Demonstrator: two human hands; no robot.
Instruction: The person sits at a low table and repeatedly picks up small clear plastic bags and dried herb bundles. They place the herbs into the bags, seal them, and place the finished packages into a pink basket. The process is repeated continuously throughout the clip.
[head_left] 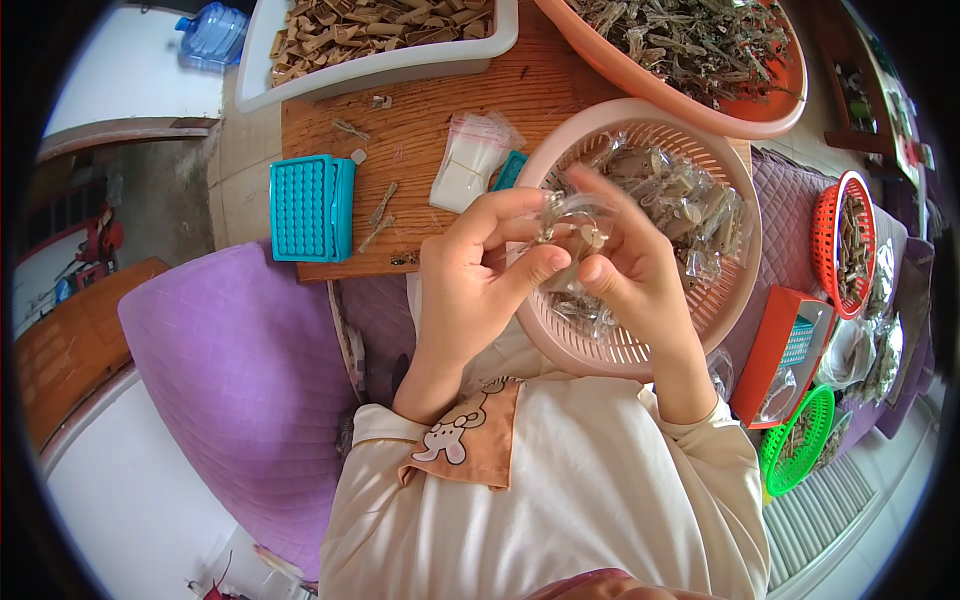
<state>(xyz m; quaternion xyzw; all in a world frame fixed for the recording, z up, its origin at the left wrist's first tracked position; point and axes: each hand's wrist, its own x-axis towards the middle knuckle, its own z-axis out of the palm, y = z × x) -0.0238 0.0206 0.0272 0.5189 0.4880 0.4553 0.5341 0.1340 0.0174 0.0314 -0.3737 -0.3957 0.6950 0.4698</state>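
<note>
Both hands meet over the near rim of the pink basket (735, 262), which sits at the wooden tabletop's (440, 120) near right corner. The left hand (470, 275) and right hand (630, 265) pinch a small clear bag (578, 222) between narrow, curled fingers, thumbs pressed against it.
</note>
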